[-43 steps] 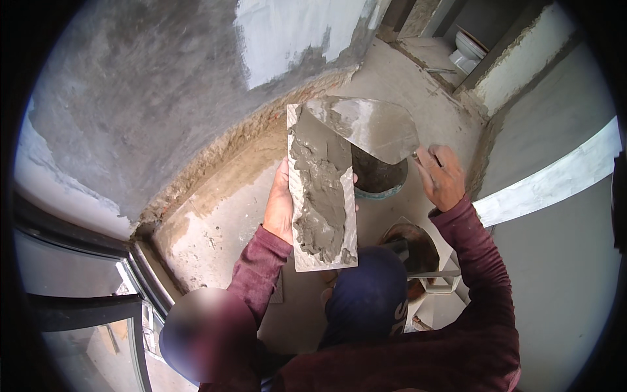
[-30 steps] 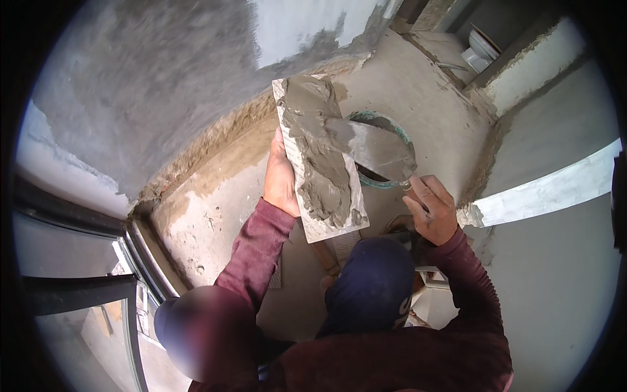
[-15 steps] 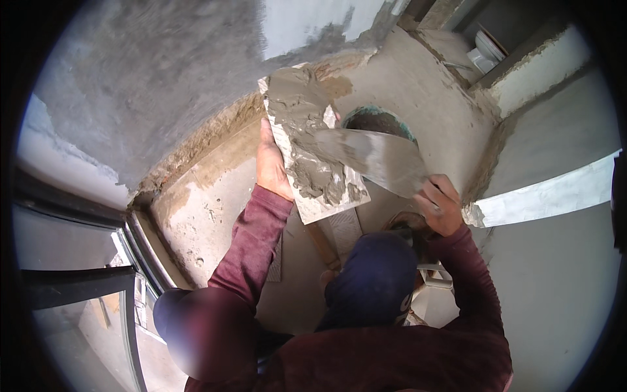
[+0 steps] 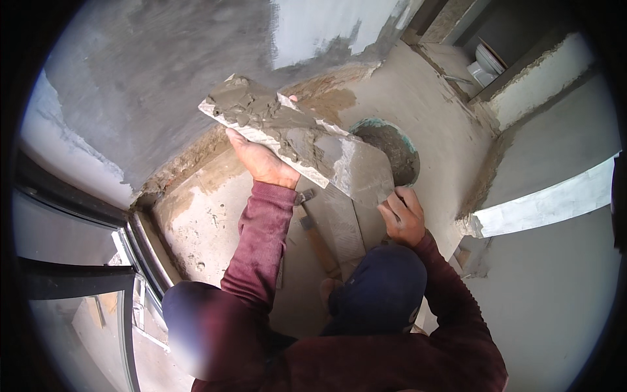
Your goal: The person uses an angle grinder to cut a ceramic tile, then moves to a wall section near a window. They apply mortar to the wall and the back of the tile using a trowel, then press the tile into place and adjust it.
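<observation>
A pale rectangular tile (image 4: 315,178), tilted, rests in my left hand (image 4: 264,162), whose fingers wrap under it and show at its far edge. Wet grey mortar (image 4: 268,117) lies thick and uneven on the tile's upper face. My right hand (image 4: 403,219) is closed at the near end of a wide, flat trowel (image 4: 362,166); its handle is hidden in the fingers. The blade lies against the mortar at the tile's right end. Just beyond the blade stands a round bucket (image 4: 413,140) with a teal rim and mortar inside.
On the floor in front of my knees lie a wooden-handled hammer (image 4: 318,245) and a ridged pale tile (image 4: 346,225). A plastered wall (image 4: 163,85) rises ahead on the left. A glass door frame (image 4: 78,281) is at left, a grey wall (image 4: 548,294) at right, a toilet (image 4: 484,64) far right.
The tile has turned and shifted left, its far end now pointing up-left. My right hand and the trowel have moved left and nearer, uncovering more of the bucket.
</observation>
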### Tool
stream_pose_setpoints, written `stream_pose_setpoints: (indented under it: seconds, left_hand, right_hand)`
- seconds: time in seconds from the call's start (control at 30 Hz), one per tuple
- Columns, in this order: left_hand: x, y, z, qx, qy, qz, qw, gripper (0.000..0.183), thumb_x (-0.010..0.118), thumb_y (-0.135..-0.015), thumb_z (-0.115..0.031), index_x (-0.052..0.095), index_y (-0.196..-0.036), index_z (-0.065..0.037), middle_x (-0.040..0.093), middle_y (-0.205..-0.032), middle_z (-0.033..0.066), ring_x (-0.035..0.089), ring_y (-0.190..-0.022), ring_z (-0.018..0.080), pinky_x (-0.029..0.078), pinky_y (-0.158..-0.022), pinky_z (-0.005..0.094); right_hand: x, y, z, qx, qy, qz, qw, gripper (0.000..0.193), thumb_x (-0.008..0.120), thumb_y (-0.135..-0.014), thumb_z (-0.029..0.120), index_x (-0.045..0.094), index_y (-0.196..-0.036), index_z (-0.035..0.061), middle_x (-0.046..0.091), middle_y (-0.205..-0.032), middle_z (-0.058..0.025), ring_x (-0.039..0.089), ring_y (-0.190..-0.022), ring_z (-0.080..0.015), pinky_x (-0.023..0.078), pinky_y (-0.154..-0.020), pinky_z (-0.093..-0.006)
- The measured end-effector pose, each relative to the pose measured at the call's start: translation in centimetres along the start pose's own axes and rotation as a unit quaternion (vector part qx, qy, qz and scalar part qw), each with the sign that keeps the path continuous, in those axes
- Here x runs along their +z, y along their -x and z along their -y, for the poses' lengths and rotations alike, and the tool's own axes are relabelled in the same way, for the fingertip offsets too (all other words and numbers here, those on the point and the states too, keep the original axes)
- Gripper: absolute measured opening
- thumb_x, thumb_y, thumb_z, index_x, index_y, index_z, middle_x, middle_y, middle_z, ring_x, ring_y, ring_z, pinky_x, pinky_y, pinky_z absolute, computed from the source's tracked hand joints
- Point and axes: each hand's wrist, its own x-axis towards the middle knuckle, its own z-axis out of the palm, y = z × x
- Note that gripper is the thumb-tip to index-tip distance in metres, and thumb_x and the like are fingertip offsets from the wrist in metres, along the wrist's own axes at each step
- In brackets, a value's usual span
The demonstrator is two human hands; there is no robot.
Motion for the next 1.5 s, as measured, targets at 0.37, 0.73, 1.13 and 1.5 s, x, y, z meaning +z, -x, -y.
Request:
stream_pose_setpoints:
  seconds: [0.37,0.73,1.13,1.5]
  left_hand:
    - [-0.7,0.1,-1.0,0.078,-0.055,-0.014,0.995,0.075,0.025,-0.095,-0.069,0.045,-0.14,-0.012,0.057,-0.124,0.0153,0.058,-0.108,0.0348,0.049,-0.094,0.0553]
    - [-3.3,-0.9,-0.6,-0.002,0.019,0.101,0.995,0.073,0.023,-0.096,-0.062,0.042,-0.144,-0.01,0.055,-0.13,0.0215,0.055,-0.118,0.0383,0.045,-0.101,0.0559]
    - [-4.6,-0.2,-0.5,0.03,-0.113,-0.081,0.99,0.061,0.033,-0.102,-0.049,0.044,-0.144,-0.006,0.052,-0.141,0.0185,0.053,-0.124,0.0372,0.042,-0.108,0.0501]
    - [-4.5,1.1,-2.2,-0.037,-0.097,-0.198,0.975,0.062,0.033,-0.103,-0.054,0.045,-0.144,-0.009,0.049,-0.145,0.0108,0.048,-0.129,0.0317,0.038,-0.111,0.0484]
  right_hand:
    - [-10.4,2.0,-2.1,0.068,-0.026,0.086,0.994,0.027,0.071,-0.085,0.014,0.064,-0.104,-0.0039,0.058,-0.084,-0.0151,0.059,-0.073,-0.028,0.05,-0.066,-0.0379]
    - [-10.3,-3.7,-2.1,0.436,-0.453,0.373,0.682,0.048,0.045,-0.104,0.043,0.06,-0.118,0.0,0.047,-0.065,0.0011,0.04,-0.047,-0.0057,0.032,-0.043,-0.0208]
    - [-6.9,-3.9,-15.9,0.224,0.278,0.443,0.823,0.031,0.057,-0.092,0.027,0.067,-0.111,0.0054,0.071,-0.102,-0.0178,0.066,-0.1,-0.0371,0.052,-0.09,-0.0472]
    - [-1.4,-12.9,-15.3,-0.021,0.383,0.586,0.714,0.012,0.068,-0.077,0.017,0.075,-0.085,0.0101,0.072,-0.083,-0.0149,0.071,-0.087,-0.0325,0.056,-0.073,-0.0397]
